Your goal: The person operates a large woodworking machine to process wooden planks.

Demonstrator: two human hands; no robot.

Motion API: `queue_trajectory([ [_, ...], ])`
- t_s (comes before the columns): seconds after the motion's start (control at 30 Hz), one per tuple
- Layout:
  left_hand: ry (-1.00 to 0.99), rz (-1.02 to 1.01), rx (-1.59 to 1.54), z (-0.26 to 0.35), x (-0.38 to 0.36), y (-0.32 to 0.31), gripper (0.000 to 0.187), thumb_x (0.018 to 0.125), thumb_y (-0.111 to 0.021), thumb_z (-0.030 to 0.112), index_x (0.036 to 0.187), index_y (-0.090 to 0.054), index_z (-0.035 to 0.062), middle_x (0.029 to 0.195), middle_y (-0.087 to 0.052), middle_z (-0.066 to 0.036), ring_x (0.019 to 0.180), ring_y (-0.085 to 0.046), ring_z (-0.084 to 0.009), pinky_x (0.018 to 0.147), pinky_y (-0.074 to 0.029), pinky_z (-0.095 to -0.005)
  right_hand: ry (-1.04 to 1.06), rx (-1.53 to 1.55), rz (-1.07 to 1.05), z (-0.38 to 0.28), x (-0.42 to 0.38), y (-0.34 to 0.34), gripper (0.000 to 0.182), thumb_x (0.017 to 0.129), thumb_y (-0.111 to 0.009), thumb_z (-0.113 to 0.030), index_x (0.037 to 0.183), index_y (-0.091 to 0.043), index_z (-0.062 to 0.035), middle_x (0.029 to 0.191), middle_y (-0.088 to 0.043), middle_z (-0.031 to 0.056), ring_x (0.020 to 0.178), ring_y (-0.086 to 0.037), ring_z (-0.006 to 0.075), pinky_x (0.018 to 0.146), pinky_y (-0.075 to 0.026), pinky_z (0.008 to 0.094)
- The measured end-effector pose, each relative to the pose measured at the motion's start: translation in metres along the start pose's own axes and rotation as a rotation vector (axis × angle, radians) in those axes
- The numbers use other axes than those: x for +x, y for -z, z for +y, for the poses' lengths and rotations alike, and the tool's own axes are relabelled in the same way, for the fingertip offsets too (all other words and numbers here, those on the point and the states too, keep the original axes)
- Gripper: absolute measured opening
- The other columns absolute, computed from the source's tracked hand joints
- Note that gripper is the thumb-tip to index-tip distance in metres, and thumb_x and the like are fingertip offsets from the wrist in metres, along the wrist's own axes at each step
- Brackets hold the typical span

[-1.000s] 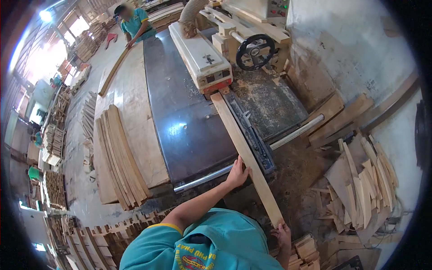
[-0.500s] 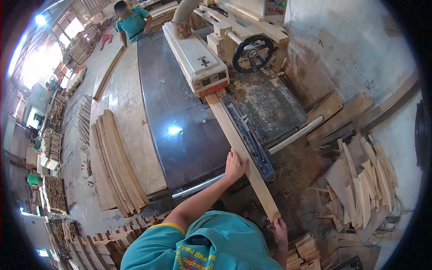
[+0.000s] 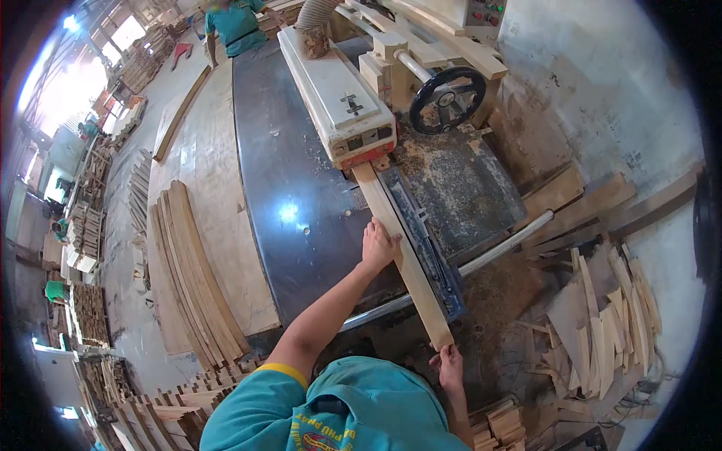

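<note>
A long, pale wooden board [image 3: 415, 279] runs from near my body up under the white saw housing [image 3: 338, 90], whose lower end is red. My left hand [image 3: 380, 243] grips the board partway along, its thumb over the top face and its fingers along the left edge. At the near end, my right hand [image 3: 449, 363] pinches the board's end between thumb and fingers. The board lies beside the dark metal fence [image 3: 425, 237] on the machine table [image 3: 289, 248]. Its far end is hidden under the housing.
A black handwheel [image 3: 447, 99] stands right of the housing. Curved boards [image 3: 197, 270] lie on the left side table. Offcuts [image 3: 605, 323] are heaped at the right. A co-worker [image 3: 235, 28] stands at the far end. A metal rail [image 3: 508, 242] crosses the front edge.
Both my hands and the board have moved forward, away from my body, and the board sits farther under the housing. The co-worker has shifted slightly; the camera view has tilted a little.
</note>
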State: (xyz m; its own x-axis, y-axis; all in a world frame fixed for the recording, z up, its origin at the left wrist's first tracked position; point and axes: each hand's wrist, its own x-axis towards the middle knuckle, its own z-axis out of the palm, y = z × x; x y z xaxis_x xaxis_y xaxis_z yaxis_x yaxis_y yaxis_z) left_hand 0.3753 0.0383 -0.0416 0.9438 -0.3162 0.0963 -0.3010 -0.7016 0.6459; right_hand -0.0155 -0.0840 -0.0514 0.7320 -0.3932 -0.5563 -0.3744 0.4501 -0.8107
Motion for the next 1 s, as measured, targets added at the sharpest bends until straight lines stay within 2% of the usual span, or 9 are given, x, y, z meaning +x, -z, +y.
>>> queue_trajectory([
  [0.13, 0.007, -0.006, 0.009, -0.021, 0.034, 0.004, 0.084, 0.087, -0.074, 0.032, 0.136, -0.033, -0.0221, 0.114, -0.054, -0.031, 0.109, -0.055, -0.0467, 0.096, -0.047, -0.0492, -0.124, -0.109, 0.056, -0.016, 0.018, -0.028, 0.034, 0.112, -0.042, -0.03, 0.108, -0.06, -0.0008, 0.089, -0.073, 0.0119, 0.059, -0.064, 0.0151, 0.057, -0.053, 0.0305],
  [0.23, 0.001, 0.003, 0.005, -0.032, 0.058, 0.009, 0.078, 0.087, -0.073, 0.035, 0.13, -0.037, -0.0188, 0.117, -0.054, -0.032, 0.11, -0.055, -0.0476, 0.097, -0.046, -0.0498, -0.132, -0.3, 0.021, -0.029, 0.036, -0.049, 0.056, 0.112, -0.035, -0.041, 0.081, -0.06, -0.0016, 0.066, -0.065, 0.0099, 0.053, -0.062, 0.0183, 0.05, -0.052, 0.0322],
  [0.37, 0.012, 0.04, 0.037, -0.045, 0.087, 0.021, 0.073, 0.088, -0.073, 0.037, 0.126, -0.039, -0.0149, 0.121, -0.054, -0.033, 0.112, -0.054, -0.0485, 0.099, -0.045, -0.0499, -0.177, -0.216, 0.044, -0.045, 0.057, -0.081, 0.056, 0.112, -0.035, -0.04, 0.082, -0.06, -0.0007, 0.065, -0.065, 0.0102, 0.05, -0.061, 0.0192, 0.048, -0.051, 0.033],
  [0.5, 0.063, 0.002, -0.031, -0.061, 0.087, 0.035, 0.077, 0.092, -0.071, 0.04, 0.142, -0.039, -0.0085, 0.118, -0.061, -0.026, 0.113, -0.056, -0.0439, 0.1, -0.044, -0.0483, -0.17, -0.205, 0.068, -0.054, 0.08, -0.109, 0.057, 0.111, -0.036, -0.045, 0.085, -0.061, -0.0016, 0.064, -0.065, 0.01, 0.047, -0.06, 0.0189, 0.044, -0.05, 0.0327],
  [0.57, 0.063, 0.068, -0.039, -0.067, 0.063, 0.047, 0.078, 0.094, -0.069, 0.042, 0.149, -0.039, -0.005, 0.116, -0.063, -0.023, 0.113, -0.057, -0.0409, 0.1, -0.044, -0.0471, -0.164, -0.189, 0.078, -0.057, 0.091, -0.123, 0.058, 0.11, -0.037, -0.05, 0.085, -0.061, -0.0033, 0.062, -0.064, 0.0081, 0.045, -0.059, 0.0177, 0.042, -0.048, 0.0316],
  [0.7, 0.146, 0.049, -0.413, -0.074, -0.024, 0.091, 0.046, 0.1, -0.067, 0.025, 0.136, -0.057, -0.0018, 0.106, -0.069, -0.013, 0.091, -0.065, -0.0178, 0.081, -0.052, -0.0346, -0.171, -0.176, 0.068, -0.068, 0.117, -0.147, 0.06, 0.111, -0.035, -0.046, 0.09, -0.064, 0.0022, 0.064, -0.064, 0.01, 0.047, -0.059, 0.0199, 0.044, -0.048, 0.0338],
  [0.77, 0.178, 0.132, -0.475, -0.078, -0.077, 0.116, 0.038, 0.102, -0.064, 0.021, 0.132, -0.059, -0.0013, 0.095, -0.068, -0.006, 0.087, -0.063, -0.0127, 0.077, -0.052, -0.0306, -0.196, -0.152, 0.064, -0.075, 0.131, -0.158, 0.06, 0.111, -0.036, -0.046, 0.091, -0.065, 0.0022, 0.064, -0.064, 0.0095, 0.047, -0.059, 0.0199, 0.044, -0.048, 0.0336],
  [0.9, 0.398, 0.29, -0.565, -0.092, -0.178, 0.165, 0.027, 0.105, -0.061, 0.022, 0.118, -0.066, -0.0006, 0.088, -0.062, -0.001, 0.081, -0.056, -0.0084, 0.073, -0.048, -0.0263, -0.234, -0.075, 0.026, -0.089, 0.155, -0.181, 0.058, 0.11, -0.037, -0.048, 0.094, -0.067, -0.0008, 0.064, -0.063, 0.0063, 0.048, -0.058, 0.0175, 0.045, -0.048, 0.0323],
  [1.0, 0.518, 0.551, -0.501, -0.148, -0.254, 0.17, 0.023, 0.104, -0.062, 0.02, 0.108, -0.068, -0.0018, 0.083, -0.063, -0.002, 0.075, -0.056, -0.0083, 0.067, -0.046, -0.0265, -0.225, 0.0, -0.035, -0.094, 0.167, -0.194, 0.058, 0.11, -0.038, -0.051, 0.095, -0.068, -0.004, 0.066, -0.065, 0.0049, 0.049, -0.058, 0.0153, 0.047, -0.049, 0.0303],
])
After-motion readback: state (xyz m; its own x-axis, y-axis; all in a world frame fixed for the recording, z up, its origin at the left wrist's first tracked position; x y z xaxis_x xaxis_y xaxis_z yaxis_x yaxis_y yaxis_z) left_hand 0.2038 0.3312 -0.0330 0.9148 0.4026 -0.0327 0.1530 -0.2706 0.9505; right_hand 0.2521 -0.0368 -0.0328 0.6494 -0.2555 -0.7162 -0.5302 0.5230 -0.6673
